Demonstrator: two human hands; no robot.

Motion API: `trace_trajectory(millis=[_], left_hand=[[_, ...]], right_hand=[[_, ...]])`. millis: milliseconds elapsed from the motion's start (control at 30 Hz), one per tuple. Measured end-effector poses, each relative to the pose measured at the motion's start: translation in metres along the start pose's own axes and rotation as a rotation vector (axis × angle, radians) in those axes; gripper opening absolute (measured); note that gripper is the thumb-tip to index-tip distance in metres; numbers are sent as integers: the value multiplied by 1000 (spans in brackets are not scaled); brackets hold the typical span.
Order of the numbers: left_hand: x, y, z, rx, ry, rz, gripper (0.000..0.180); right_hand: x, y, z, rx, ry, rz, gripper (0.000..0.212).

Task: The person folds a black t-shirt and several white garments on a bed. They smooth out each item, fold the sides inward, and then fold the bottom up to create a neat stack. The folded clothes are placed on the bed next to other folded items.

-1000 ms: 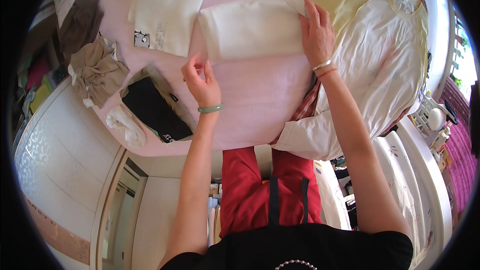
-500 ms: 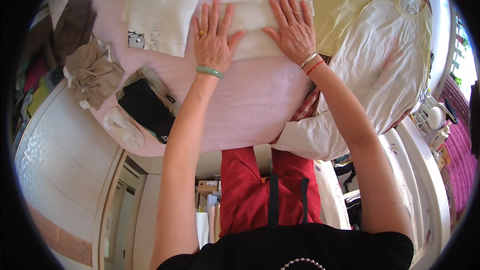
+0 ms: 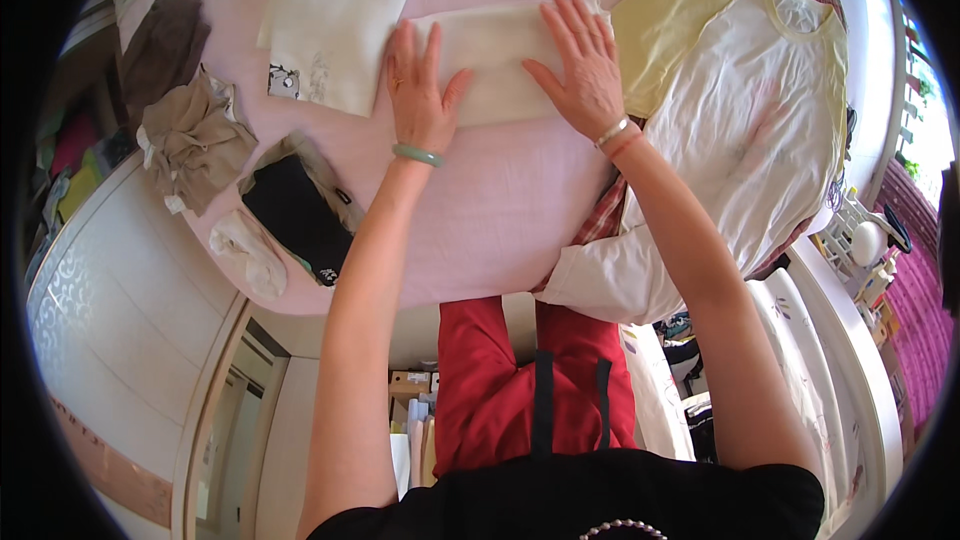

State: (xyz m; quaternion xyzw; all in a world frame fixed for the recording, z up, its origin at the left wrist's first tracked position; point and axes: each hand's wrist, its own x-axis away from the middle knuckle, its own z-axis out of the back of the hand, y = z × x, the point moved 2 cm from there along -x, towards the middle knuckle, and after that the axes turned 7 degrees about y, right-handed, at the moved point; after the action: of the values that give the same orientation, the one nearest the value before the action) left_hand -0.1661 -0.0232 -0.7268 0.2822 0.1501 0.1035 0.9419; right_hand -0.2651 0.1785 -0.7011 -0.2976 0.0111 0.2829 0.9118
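Note:
A long, narrow folded cream-white garment (image 3: 495,65) lies on a pink bedsheet (image 3: 490,210) between my hands. Over its left end is my left hand (image 3: 423,100), fingers apart and slightly bent, thumb pointing inward. My right hand (image 3: 582,75) rests at the garment's right end with fingers spread and thumb out to the side. Neither hand grips anything. Just left of my left hand is a folded white garment (image 3: 345,25) with a small dark print at its corner. A yellow and white shirt (image 3: 740,110) is spread out to the right, close to my right wrist.
Along the bed's left side lie a dark brown garment (image 3: 165,45), a crumpled tan garment (image 3: 195,135), a black folded garment (image 3: 298,215) and a small white cloth (image 3: 248,253). Red plaid fabric (image 3: 604,210) shows beneath the shirt. A white cabinet (image 3: 130,310) stands at the left.
My left hand's fingers have gone from flat and straight to slightly bent, partly lifting. My right hand has shifted slightly left. The view has moved a little.

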Motion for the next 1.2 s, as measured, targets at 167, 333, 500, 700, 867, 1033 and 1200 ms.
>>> trace_trajectory(millis=[167, 333, 500, 700, 867, 1033, 1200], left_hand=[[27, 17, 15, 375, 171, 515, 75], [5, 16, 8, 667, 143, 1067, 75], [-1, -1, 7, 756, -127, 1147, 62], [37, 24, 14, 949, 129, 1284, 54], [39, 53, 8, 1028, 451, 1217, 52], [35, 82, -14, 1006, 347, 1302, 43], [73, 82, -9, 620, 469, 1070, 47]], right_hand=[[61, -30, 45, -381, 24, -373, 31], [121, -23, 18, -1213, 139, -1564, 34], [89, -6, -9, -1610, 227, -1521, 41], [15, -41, 14, -1162, 254, -1280, 26], [-36, -16, 15, -1038, 206, -871, 21], [-56, 45, 3, -873, 167, -838, 28], [-48, 14, 28, 82, 428, -138, 46]])
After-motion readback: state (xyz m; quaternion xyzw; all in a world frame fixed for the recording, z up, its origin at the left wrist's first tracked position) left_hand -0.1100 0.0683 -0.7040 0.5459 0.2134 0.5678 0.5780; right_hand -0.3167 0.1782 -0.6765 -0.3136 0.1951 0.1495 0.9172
